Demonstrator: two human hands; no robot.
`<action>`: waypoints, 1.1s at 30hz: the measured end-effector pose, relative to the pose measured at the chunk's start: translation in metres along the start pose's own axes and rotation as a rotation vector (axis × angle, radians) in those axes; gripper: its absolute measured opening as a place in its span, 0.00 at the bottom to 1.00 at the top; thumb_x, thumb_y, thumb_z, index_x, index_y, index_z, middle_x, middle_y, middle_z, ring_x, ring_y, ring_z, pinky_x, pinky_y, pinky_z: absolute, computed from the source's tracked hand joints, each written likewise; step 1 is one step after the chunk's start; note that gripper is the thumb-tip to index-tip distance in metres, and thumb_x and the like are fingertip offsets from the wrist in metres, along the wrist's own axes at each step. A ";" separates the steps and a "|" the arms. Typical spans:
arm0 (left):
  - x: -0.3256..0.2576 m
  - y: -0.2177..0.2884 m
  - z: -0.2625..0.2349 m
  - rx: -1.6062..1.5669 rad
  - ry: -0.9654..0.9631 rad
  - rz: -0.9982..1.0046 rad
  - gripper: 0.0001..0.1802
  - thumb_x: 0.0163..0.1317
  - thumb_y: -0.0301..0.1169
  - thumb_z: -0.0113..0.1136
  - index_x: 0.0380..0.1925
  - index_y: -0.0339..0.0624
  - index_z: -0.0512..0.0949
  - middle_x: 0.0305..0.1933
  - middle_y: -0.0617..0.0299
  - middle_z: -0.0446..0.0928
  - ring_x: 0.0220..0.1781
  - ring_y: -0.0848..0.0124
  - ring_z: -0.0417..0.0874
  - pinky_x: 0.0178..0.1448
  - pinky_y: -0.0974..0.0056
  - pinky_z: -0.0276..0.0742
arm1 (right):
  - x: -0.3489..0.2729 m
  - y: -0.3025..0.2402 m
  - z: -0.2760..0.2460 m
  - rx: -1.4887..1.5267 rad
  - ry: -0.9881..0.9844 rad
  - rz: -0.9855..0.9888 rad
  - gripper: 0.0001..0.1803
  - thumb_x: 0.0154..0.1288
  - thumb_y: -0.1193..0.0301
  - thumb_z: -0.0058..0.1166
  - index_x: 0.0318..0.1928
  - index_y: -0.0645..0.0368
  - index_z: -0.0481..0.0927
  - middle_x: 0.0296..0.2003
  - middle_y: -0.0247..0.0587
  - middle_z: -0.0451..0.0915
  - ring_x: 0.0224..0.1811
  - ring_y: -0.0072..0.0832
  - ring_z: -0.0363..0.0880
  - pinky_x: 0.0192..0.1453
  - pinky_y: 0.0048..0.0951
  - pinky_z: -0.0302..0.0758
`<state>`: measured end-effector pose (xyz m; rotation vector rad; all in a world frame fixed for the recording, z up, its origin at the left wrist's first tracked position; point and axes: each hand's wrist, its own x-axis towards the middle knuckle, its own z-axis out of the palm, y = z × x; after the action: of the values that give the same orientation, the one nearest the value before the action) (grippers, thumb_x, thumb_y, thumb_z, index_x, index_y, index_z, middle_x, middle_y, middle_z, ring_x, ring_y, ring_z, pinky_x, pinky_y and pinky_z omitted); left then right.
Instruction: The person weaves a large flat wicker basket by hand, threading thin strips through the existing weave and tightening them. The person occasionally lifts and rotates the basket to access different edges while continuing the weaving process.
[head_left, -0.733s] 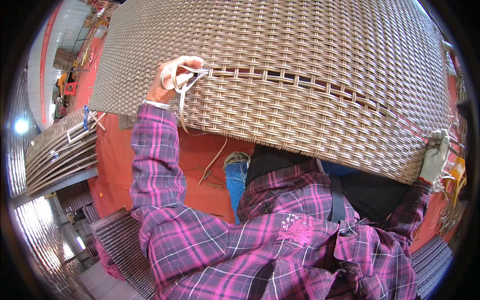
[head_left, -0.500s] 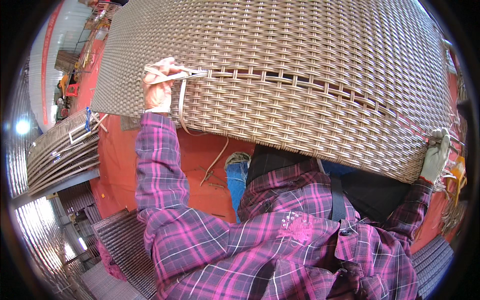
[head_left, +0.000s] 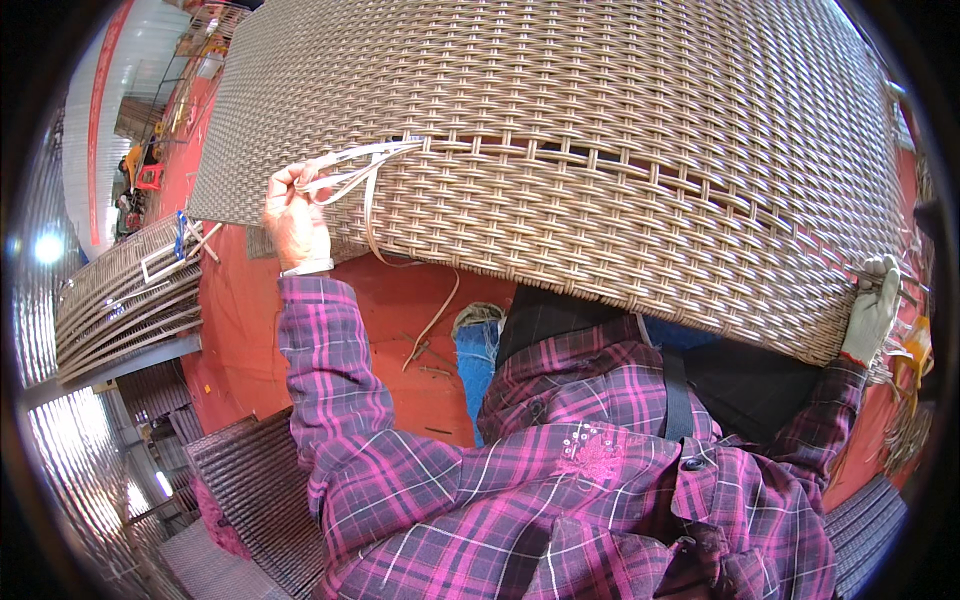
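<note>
A large woven wicker panel [head_left: 520,215] in tan-brown strands fills the upper view, with its near edge over my lap. Across it runs a long narrow gap [head_left: 640,166] in the weave, crossed by upright strands. At the left end of that gap a pale flat weaving strip [head_left: 345,183] comes out in loops. My bare left hand [head_left: 298,222] pinches the strip between thumb and fingers, just off the panel. One length of strip hangs over the near edge. My gloved right hand [head_left: 873,308] is closed at the panel's right edge; what its fingers hold is too small to make out.
A red floor covering [head_left: 380,310] lies beneath, with twig-like scraps [head_left: 430,362] on it. Curved wicker pieces [head_left: 130,295] are stacked at left. Dark ribbed panels [head_left: 255,490] stand at lower left. A yellow-orange item [head_left: 916,345] hangs beside my right hand.
My left hand has moved left and toward me, drawing the strip off the weave into a wider loop. My right hand has stayed in place.
</note>
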<state>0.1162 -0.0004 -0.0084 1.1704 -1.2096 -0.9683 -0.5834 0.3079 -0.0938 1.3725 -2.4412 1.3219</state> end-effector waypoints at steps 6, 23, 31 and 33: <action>-0.024 0.030 0.010 0.489 -0.147 -0.067 0.10 0.74 0.25 0.47 0.51 0.36 0.75 0.37 0.62 0.81 0.36 0.78 0.80 0.28 0.73 0.75 | 0.000 0.002 0.000 0.053 0.001 -0.006 0.28 0.66 0.89 0.30 0.66 0.65 0.67 0.52 0.45 0.76 0.53 0.29 0.78 0.59 0.28 0.78; 0.053 0.003 0.056 -0.047 0.050 -0.114 0.10 0.72 0.30 0.53 0.49 0.40 0.75 0.40 0.57 0.83 0.36 0.68 0.87 0.38 0.67 0.82 | 0.000 0.008 -0.002 0.017 -0.006 -0.008 0.27 0.67 0.87 0.32 0.65 0.64 0.68 0.49 0.43 0.78 0.49 0.26 0.79 0.52 0.23 0.76; 0.034 0.009 0.023 0.145 -0.322 -0.124 0.28 0.68 0.41 0.61 0.61 0.35 0.71 0.51 0.51 0.81 0.54 0.62 0.83 0.50 0.64 0.80 | 0.000 0.008 0.000 0.312 0.003 0.132 0.23 0.73 0.85 0.31 0.64 0.67 0.68 0.50 0.44 0.77 0.51 0.28 0.78 0.55 0.25 0.77; 0.030 0.015 0.008 0.262 -0.365 -0.127 0.27 0.68 0.42 0.61 0.59 0.32 0.74 0.53 0.52 0.80 0.54 0.64 0.83 0.55 0.63 0.78 | -0.001 0.006 0.000 0.194 0.001 0.061 0.22 0.73 0.84 0.31 0.64 0.68 0.67 0.51 0.45 0.76 0.52 0.29 0.78 0.57 0.27 0.77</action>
<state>0.1117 -0.0279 0.0112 1.3243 -1.6056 -1.1799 -0.5872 0.3098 -0.0979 1.3448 -2.4274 1.6102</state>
